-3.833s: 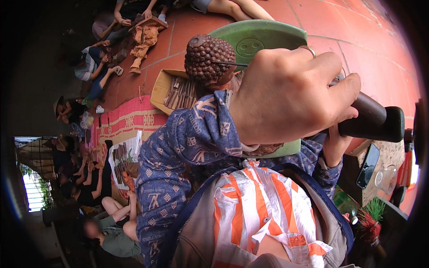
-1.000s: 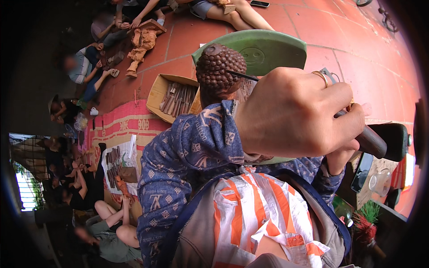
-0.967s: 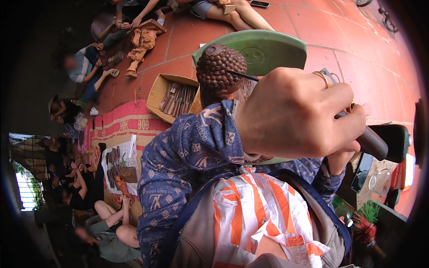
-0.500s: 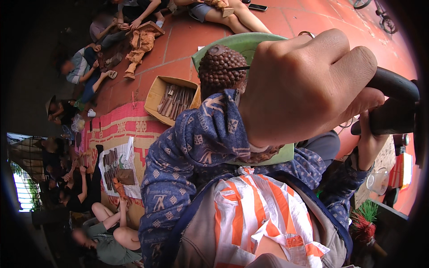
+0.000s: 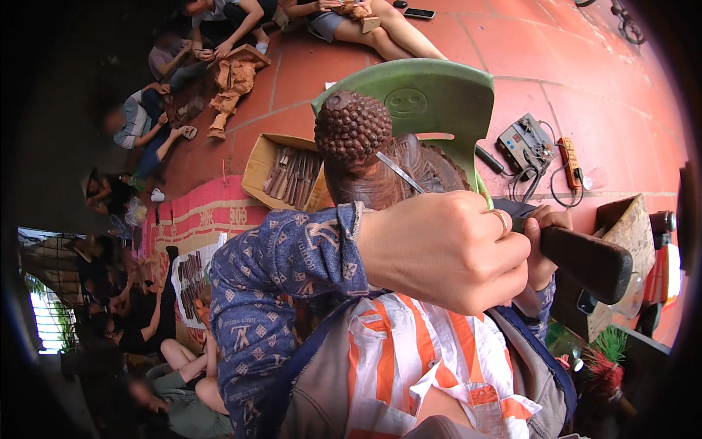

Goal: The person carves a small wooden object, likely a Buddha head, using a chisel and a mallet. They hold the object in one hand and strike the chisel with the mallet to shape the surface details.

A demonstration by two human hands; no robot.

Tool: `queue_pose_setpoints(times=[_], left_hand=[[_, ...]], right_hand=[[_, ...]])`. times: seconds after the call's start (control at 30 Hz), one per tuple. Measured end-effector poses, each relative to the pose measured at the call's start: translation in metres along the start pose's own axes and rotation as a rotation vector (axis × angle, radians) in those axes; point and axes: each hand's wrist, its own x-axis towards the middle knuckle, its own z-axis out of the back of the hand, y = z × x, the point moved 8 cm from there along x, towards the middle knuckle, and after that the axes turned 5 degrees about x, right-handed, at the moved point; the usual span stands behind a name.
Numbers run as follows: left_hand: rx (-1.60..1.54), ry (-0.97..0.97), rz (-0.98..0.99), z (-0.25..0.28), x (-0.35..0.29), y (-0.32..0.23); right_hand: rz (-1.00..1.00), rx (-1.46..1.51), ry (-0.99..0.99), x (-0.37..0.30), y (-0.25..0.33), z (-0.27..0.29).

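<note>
A dark brown carved wooden statue (image 5: pixel 395 172), its head (image 5: pixel 354 126) covered in round knobs, rests against a green plastic chair (image 5: pixel 446 91). My left hand (image 5: pixel 453 249), with a ring on one finger, is closed around a carving chisel. The chisel's narrow metal blade (image 5: pixel 399 173) sticks out toward the statue's neck and shoulder; its handle is hidden in my fist. Just right of it, my right hand (image 5: pixel 542 252) is wrapped around a dark wooden mallet (image 5: pixel 589 265), partly hidden behind my left hand.
A cardboard box of chisels (image 5: pixel 289 172) stands left, beside a patterned mat (image 5: pixel 208 212); more tools lie on white cloth (image 5: pixel 194 282). Right are a control box (image 5: pixel 525 143), an orange power strip (image 5: pixel 569 162) and a wooden box (image 5: pixel 621 252). Several people sit carving at left and top.
My left hand has come down and away from the camera, with the chisel tip shifting from the statue's head to its neck. My right hand and the mallet have moved left, close beside it.
</note>
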Motion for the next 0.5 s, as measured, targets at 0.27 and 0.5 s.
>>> queue_pose_setpoints(times=[0.27, 0.5], left_hand=[[-0.039, 0.159, 0.038, -0.001, -0.009, 0.011], [-0.012, 0.217, 0.051, -0.003, -0.011, 0.012]], right_hand=[[0.061, 0.044, 0.023, -0.027, -0.011, -0.021], [0.060, 0.024, 0.054, -0.031, -0.016, -0.024]])
